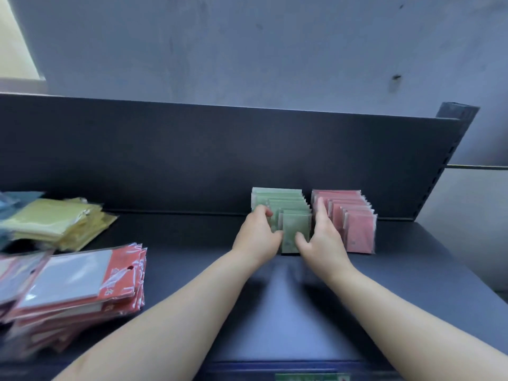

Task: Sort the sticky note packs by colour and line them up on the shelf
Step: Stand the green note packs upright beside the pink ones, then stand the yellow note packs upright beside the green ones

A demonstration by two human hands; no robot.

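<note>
as left grip (258, 237) and right grip (324, 240) flank them | green packs (295, 226) between, touching

A grey-blue wall (247, 45) fills the upper half of the view, mottled with faint smudges and a few dark marks (396, 77) towards the right. At the top left corner is a pale yellow panel (13, 37) with a whitish ledge (22, 83) under it. On the right a dark slotted upright (445, 160) slants upward. A blurred green label (310, 377) sits at the bottom edge.
</note>
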